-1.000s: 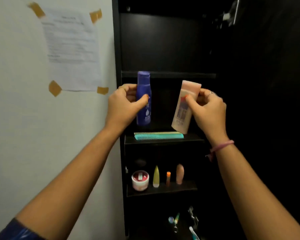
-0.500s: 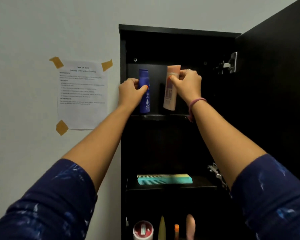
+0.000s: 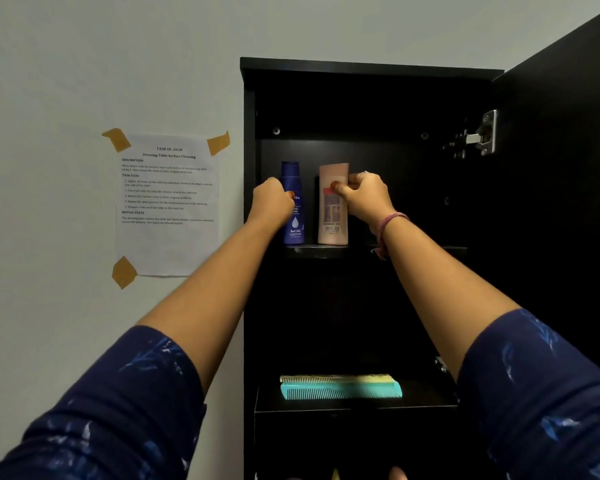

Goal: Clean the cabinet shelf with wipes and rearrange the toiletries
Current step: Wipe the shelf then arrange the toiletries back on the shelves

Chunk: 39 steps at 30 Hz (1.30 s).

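Left hand (image 3: 272, 201) grips blue bottle (image 3: 293, 206), right hand (image 3: 362, 199) pink tube (image 3: 332, 216); fingertips hidden.

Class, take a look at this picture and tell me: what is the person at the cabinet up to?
A person reaches with both arms into an open dark cabinet. The left hand grips a blue lotion bottle and the right hand grips a pink tube. Both stand upright, side by side and a little apart, on the upper shelf. Two combs lie on the shelf below. A taped instruction sheet hangs on the wall beside the cabinet.
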Tool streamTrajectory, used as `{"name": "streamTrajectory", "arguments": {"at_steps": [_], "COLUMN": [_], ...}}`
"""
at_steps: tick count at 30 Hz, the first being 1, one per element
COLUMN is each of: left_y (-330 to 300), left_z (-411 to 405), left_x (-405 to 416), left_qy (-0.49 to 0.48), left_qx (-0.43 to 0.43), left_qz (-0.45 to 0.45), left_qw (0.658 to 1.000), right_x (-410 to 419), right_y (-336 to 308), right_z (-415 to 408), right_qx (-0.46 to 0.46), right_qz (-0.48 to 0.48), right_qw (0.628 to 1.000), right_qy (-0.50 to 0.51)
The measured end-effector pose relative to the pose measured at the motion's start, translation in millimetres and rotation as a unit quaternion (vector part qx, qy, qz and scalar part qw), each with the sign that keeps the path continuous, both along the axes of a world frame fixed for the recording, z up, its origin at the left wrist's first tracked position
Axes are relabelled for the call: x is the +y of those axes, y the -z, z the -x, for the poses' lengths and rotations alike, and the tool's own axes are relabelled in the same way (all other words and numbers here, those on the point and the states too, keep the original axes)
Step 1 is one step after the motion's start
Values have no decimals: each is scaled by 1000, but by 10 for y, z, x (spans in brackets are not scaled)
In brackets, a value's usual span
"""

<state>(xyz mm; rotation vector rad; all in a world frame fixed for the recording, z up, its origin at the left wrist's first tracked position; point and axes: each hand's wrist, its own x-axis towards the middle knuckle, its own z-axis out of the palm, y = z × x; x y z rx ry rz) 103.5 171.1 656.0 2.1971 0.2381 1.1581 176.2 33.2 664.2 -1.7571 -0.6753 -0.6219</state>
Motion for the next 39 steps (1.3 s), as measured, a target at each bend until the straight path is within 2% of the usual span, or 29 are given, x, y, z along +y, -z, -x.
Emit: {"name": "streamTrajectory", "arguments": {"at_steps": [8, 29, 33, 39], "left_y": [30, 180, 276, 661], "left_z": [70, 301, 412, 749], "left_x": [-31, -159, -219, -397], "left_qy": [11, 6, -10, -12], "left_qx": [34, 46, 25, -62], "left_qz": [11, 13, -3, -72], "left_qw": [999, 999, 1000, 995], "right_x": [2, -96, -225, -425], "right_y": [57, 204, 341, 872], "right_z": [25, 120, 197, 421], "right_qx": [24, 29, 23, 0], "right_qz": [-14, 21, -25, -195], "right_qw": [999, 999, 999, 980], "right_qy": [-19, 33, 43, 39]}}
